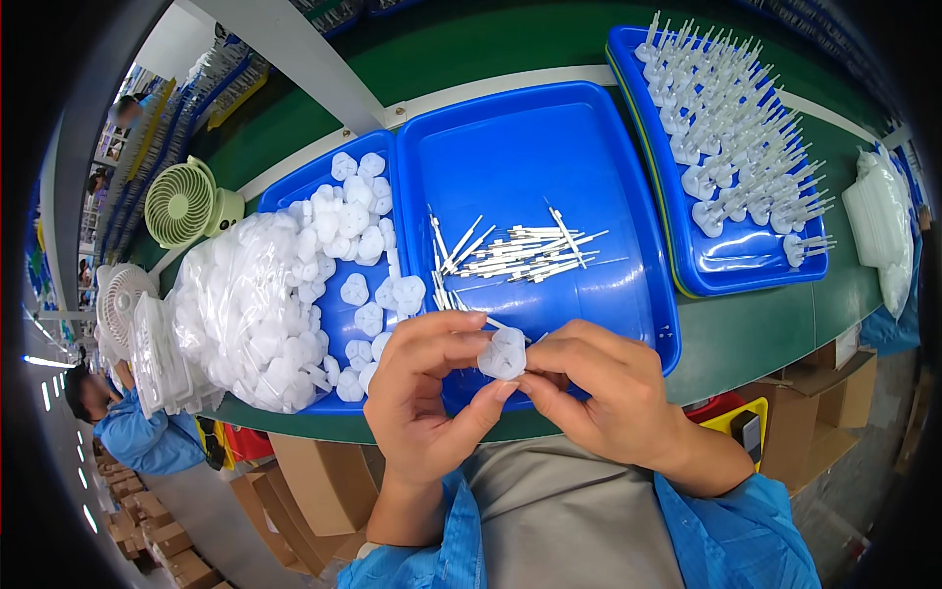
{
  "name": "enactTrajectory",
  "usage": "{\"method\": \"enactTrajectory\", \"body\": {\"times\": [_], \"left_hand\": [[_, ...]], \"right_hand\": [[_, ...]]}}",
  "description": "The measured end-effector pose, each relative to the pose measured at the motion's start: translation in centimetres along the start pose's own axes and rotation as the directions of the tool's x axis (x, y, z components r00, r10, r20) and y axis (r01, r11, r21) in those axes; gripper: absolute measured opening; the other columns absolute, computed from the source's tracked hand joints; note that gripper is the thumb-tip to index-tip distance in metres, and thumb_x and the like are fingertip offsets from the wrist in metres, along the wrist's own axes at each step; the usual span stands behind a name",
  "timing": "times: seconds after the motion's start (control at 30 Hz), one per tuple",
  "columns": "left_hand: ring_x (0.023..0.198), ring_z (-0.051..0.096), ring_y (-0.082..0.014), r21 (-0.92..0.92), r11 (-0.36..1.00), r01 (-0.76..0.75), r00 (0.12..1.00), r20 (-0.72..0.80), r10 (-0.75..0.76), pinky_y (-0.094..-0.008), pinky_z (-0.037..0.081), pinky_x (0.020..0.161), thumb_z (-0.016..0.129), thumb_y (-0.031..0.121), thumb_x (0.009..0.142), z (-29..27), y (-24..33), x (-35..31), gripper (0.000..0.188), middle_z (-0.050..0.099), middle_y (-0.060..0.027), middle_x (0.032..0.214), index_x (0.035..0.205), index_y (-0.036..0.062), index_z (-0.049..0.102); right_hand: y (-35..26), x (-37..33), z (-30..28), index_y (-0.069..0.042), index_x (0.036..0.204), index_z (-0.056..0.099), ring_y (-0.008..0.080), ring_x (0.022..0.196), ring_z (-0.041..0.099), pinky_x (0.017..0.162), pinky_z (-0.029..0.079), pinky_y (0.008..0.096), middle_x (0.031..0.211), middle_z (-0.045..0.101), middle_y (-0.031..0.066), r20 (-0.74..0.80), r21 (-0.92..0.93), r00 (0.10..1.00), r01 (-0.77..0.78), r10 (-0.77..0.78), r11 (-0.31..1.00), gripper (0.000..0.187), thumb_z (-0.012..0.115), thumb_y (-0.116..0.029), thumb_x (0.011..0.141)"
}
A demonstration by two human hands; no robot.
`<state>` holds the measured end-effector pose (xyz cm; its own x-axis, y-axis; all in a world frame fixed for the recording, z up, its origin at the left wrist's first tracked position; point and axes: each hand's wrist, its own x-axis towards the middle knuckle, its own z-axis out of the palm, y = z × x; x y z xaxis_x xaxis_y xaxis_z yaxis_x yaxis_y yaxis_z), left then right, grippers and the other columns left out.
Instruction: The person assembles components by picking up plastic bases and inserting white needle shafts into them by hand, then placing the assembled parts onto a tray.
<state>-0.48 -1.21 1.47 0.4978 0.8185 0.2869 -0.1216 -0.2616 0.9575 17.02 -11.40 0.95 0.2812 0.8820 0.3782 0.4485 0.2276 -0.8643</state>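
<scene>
Between my two hands, over the near edge of the middle blue tray [520, 157], is a small translucent white plastic piece shaped like a flower [503, 351]. My left hand [422, 398] holds its left side between thumb and fingers. My right hand [613, 398] pinches its lower right edge with the fingertips closed. Whether a thin rod is also held there, I cannot tell. Beyond my hands a loose heap of thin white rods [530, 252] lies in the middle tray. Many matching flower-shaped pieces [343, 221] fill the left blue tray [340, 329], spilling from a clear plastic bag [231, 285].
On the right, a stacked blue tray [726, 263] holds rows of flower pieces with upright rods [731, 137]. A green fan [182, 204] and a white fan [123, 294] stand at left. A co-worker in blue [152, 432] sits beyond. Cardboard boxes [319, 481] sit below the green bench.
</scene>
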Motion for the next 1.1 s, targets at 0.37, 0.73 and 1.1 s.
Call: {"method": "enactTrajectory", "body": {"times": [0.37, 0.73, 1.1], "left_hand": [[0.108, 0.075, -0.0246, 0.186, 0.978, -0.097, 0.988, 0.140, 0.071, -0.0324, 0.062, 0.090, 0.088, -0.005, 0.089, -1.0, -0.3, 0.5, 0.028, 0.074, -0.0197, 0.128, 0.117, -0.0024, 0.087], [0.099, 0.073, -0.0153, 0.014, 0.992, 0.128, 0.991, -0.032, -0.127, -0.0266, 0.058, 0.086, 0.071, -0.001, 0.111, -1.6, -1.2, -0.1, 0.031, 0.077, -0.0146, 0.120, 0.141, -0.0076, 0.069], [0.102, 0.082, -0.0249, -0.085, 0.974, 0.210, 0.978, 0.018, -0.209, -0.0345, 0.069, 0.087, 0.065, -0.002, 0.112, -0.3, -0.5, 0.0, 0.036, 0.078, -0.0209, 0.122, 0.147, -0.0095, 0.060]], "right_hand": [[0.2, 0.8, -2.3, -0.003, 0.115, 0.077, 0.0322, 0.087, 0.075, 0.076, 0.060, 0.0421, 0.102, 0.075, 0.0125, 0.153, -0.018, 0.988, 0.003, 0.000, 1.000, 0.023, 0.087, -0.008, 0.094], [1.2, 1.4, -4.6, -0.005, 0.104, 0.069, 0.0337, 0.100, 0.064, 0.088, 0.053, 0.0451, 0.100, 0.067, 0.0114, 0.358, -0.525, 0.923, 0.073, 0.142, 0.848, 0.019, 0.083, -0.012, 0.094], [-0.4, 1.6, -2.1, -0.002, 0.112, 0.069, 0.0398, 0.087, 0.071, 0.075, 0.057, 0.0484, 0.101, 0.071, 0.0170, 0.149, -0.094, 0.983, -0.094, 0.107, 0.991, 0.017, 0.079, -0.002, 0.098]]}}
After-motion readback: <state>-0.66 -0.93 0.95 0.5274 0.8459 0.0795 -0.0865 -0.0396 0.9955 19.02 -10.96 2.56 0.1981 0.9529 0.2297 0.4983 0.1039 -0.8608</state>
